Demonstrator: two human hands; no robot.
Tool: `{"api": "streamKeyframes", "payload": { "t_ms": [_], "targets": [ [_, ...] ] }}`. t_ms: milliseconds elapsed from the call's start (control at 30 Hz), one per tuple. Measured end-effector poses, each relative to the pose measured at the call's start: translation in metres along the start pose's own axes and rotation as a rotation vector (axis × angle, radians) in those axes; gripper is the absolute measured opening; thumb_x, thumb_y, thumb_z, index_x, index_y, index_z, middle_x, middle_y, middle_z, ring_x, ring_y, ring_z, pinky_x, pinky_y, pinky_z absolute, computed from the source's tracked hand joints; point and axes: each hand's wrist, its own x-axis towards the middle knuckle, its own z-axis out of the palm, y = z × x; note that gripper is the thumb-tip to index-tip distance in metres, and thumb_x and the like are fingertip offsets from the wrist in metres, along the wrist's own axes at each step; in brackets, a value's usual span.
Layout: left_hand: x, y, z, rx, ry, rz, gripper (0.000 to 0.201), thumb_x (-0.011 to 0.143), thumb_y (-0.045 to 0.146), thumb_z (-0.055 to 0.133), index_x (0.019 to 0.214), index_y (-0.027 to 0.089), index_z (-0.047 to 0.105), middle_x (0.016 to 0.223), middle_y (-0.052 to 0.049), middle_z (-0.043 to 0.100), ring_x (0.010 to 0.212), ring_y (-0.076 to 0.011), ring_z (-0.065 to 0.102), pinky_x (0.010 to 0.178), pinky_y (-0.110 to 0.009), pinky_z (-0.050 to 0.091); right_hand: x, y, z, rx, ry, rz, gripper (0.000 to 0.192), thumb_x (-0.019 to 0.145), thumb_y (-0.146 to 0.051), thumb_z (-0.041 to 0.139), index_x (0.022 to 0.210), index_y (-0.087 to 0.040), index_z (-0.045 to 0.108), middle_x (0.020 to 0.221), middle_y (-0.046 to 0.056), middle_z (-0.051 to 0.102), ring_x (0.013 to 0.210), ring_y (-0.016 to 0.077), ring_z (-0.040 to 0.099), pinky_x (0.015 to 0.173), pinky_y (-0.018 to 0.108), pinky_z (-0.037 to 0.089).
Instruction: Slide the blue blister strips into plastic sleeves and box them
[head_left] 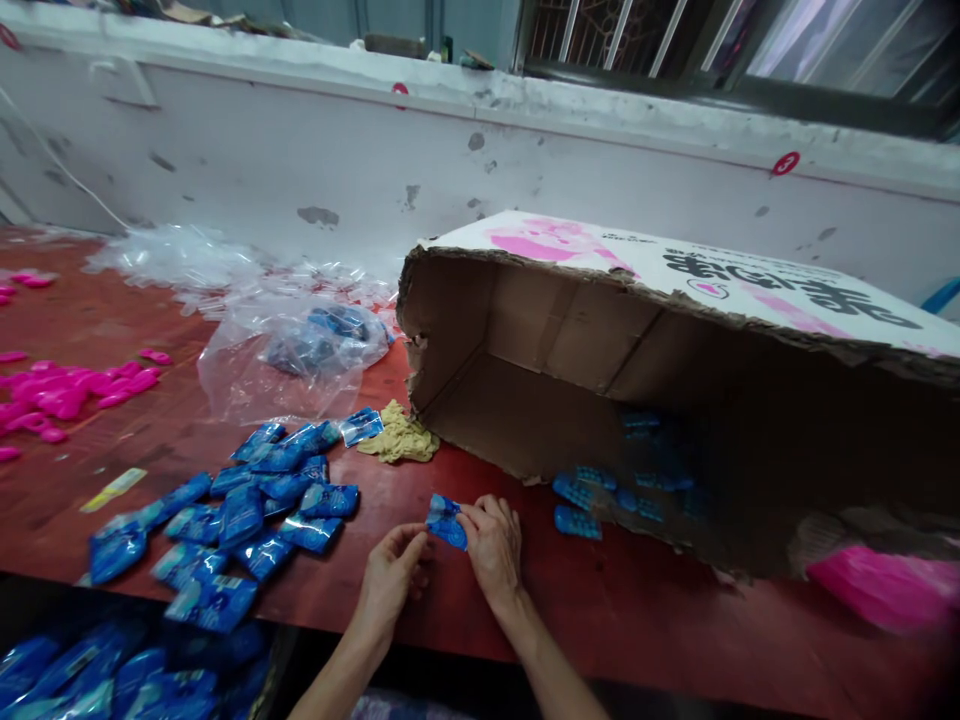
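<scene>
Blue glossy film makes up the small packet [445,521] held above the front part of the red table [420,500], just left of the mouth of a big cardboard box. Its face carries paler blue and white printing, too small to read. The right hand [495,545] grips the packet's right side, thumb on top; the left hand [396,568] is curled, thumb and forefinger pinching at its left edge.

To the left lies a heap of blue sachets [241,512] with white and light-blue print; no brand can be made out. More blue packages [97,670] sit below the table's front edge. A yellow-and-white printed strip [114,490] lies beside the heap, its lettering illegible.

Behind the heap, a clear plastic bag [247,365] holds blue items, and a crumpled yellowish bundle [399,437] lies near the box's left corner. Pink plastic pieces [67,390] are scattered at far left.

The cardboard box [555,310] lies with its torn opening toward the person. Its white upper face bears bold black characters, seen upside down and not legible to me, plus pink artwork and a small pink heart inside an outline. Dark blue bumpy pieces [576,522] lie in and before its mouth. On the wall ledge, a round red sticker [786,163] reads "3".
</scene>
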Motion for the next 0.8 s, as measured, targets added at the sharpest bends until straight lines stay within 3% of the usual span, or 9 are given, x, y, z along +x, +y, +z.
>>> {"api": "streamKeyframes", "payload": {
  "t_ms": [267, 433, 667, 800],
  "targets": [
    [-0.002, 0.002, 0.016, -0.06, 0.04, 0.031, 0.056, 0.051, 0.039, 0.072, 0.097, 0.015, 0.051, 0.058, 0.005, 0.053, 0.036, -0.0064, 0.044, 0.032, -0.017, 0.03, -0.005, 0.001, -0.009, 0.296, 0.054, -0.014, 0.018, 0.085, -0.021, 0.05, 0.086, -0.024, 0.068, 0.076, 0.001, 0.06, 0.074, 0.013, 0.054, 0.071, 0.022, 0.038],
    [0.006, 0.001, 0.023, -0.113, -0.051, -0.024, 0.038, 0.051, 0.04, 0.071, 0.073, 0.012, 0.056, 0.055, 0.001, 0.057, 0.035, -0.0061, 0.046, 0.033, -0.017, 0.03, -0.005, -0.006, -0.019, 0.468, 0.069, -0.063, 0.016, 0.083, -0.019, 0.052, 0.078, -0.022, 0.067, 0.075, 0.001, 0.059, 0.074, 0.013, 0.054, 0.069, 0.022, 0.041],
    [0.007, -0.004, 0.023, -0.165, -0.053, -0.045, 0.04, 0.049, 0.043, 0.072, 0.065, 0.013, 0.052, 0.047, 0.003, 0.054, 0.036, -0.0066, 0.047, 0.035, -0.017, 0.032, -0.005, -0.013, -0.022, 0.639, 0.05, 0.018, 0.017, 0.082, -0.018, 0.048, 0.07, -0.019, 0.061, 0.072, 0.001, 0.059, 0.07, 0.0133, 0.056, 0.065, 0.022, 0.042],
    [0.006, -0.006, 0.022, -0.172, -0.097, -0.048, 0.043, 0.05, 0.044, 0.073, 0.071, 0.012, 0.054, 0.046, 0.002, 0.055, 0.038, -0.0086, 0.05, 0.037, -0.018, 0.037, -0.002, -0.012, -0.014, 0.797, -0.051, 0.153, 0.015, 0.079, -0.023, 0.05, 0.088, -0.019, 0.061, 0.083, 0.004, 0.064, 0.074, 0.0151, 0.059, 0.07, 0.025, 0.045]
  ]
}}
